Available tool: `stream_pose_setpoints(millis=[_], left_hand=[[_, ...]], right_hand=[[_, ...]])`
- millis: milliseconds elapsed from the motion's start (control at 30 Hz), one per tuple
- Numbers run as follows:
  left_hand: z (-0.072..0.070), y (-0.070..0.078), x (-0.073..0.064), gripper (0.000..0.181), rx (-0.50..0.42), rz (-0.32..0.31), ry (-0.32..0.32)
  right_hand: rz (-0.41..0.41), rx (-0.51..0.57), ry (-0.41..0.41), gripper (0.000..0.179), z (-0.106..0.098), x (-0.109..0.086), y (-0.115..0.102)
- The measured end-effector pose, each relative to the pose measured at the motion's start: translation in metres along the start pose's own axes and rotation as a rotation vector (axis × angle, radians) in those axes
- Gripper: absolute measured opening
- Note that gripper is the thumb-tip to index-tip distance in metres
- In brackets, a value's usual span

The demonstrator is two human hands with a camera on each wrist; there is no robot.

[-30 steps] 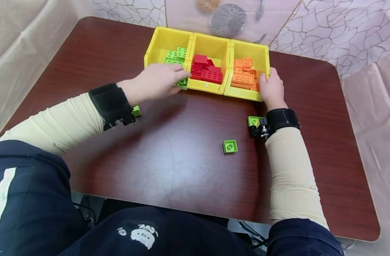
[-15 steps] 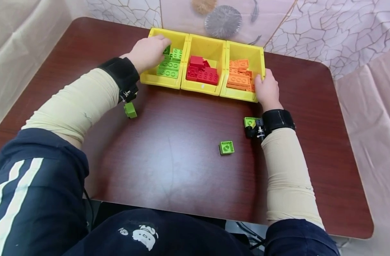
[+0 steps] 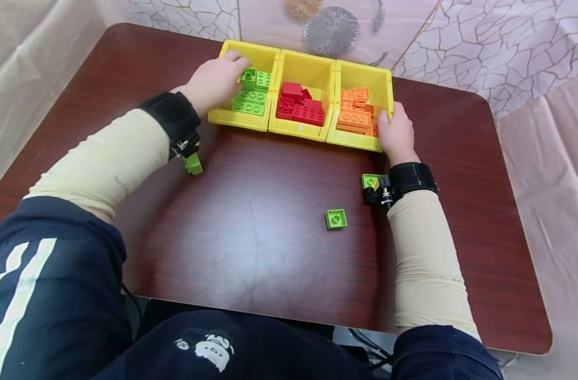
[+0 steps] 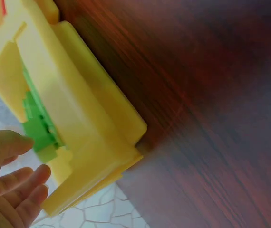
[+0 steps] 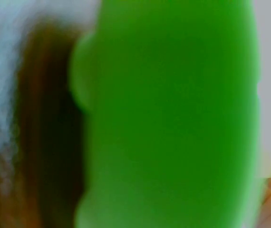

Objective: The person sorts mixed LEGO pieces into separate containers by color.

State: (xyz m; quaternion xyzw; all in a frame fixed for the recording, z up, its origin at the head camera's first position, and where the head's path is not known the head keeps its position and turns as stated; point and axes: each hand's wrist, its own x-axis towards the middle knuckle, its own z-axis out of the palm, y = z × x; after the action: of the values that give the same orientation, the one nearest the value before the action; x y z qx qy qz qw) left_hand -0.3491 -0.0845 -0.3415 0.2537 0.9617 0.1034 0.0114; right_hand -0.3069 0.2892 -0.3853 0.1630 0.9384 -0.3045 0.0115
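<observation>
My left hand (image 3: 218,82) is over the left compartment of a yellow three-part bin (image 3: 298,133). Its thumb and fingers are loosely bent and spread apart in the left wrist view, with nothing between them. Beside the thumb sits a green brick (image 4: 39,134), resting on other green bricks (image 3: 249,103) in that compartment. My right hand (image 3: 397,133) grips the bin's right wall, thumb on the inner side and fingers outside. Red bricks (image 3: 308,112) lie in the middle compartment and orange bricks (image 3: 354,117) in the right one. A green brick (image 5: 173,114) fills the right wrist view.
On the brown table (image 3: 270,264) lie loose green bricks: a small brick (image 3: 336,218) toward the front right, another brick (image 3: 371,181) partly behind the right wrist camera, and a third brick (image 3: 193,164) below the left wrist. A patterned backdrop (image 3: 441,63) stands behind the bin.
My left hand has carried a green brick from the bin's front up into the left compartment and let go of it there. My right hand keeps its grip on the bin wall.
</observation>
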Motion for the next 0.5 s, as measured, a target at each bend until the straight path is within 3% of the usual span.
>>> stream_pose_setpoints(millis=[167,300,500], left_hand=[[-0.002,0.001,-0.048,0.045,-0.005,0.079,0.074],[0.004,-0.001,-0.085,0.041,-0.019,0.138,0.114],[0.016,-0.007,-0.120,0.036,-0.028,0.135,0.118]], right_hand=[[0.001,0.000,-0.008,0.053,0.003,0.000,-0.004],[0.004,0.000,-0.007,0.053,0.001,0.001,-0.005],[0.006,-0.019,-0.008,0.054,0.002,0.002,-0.001]])
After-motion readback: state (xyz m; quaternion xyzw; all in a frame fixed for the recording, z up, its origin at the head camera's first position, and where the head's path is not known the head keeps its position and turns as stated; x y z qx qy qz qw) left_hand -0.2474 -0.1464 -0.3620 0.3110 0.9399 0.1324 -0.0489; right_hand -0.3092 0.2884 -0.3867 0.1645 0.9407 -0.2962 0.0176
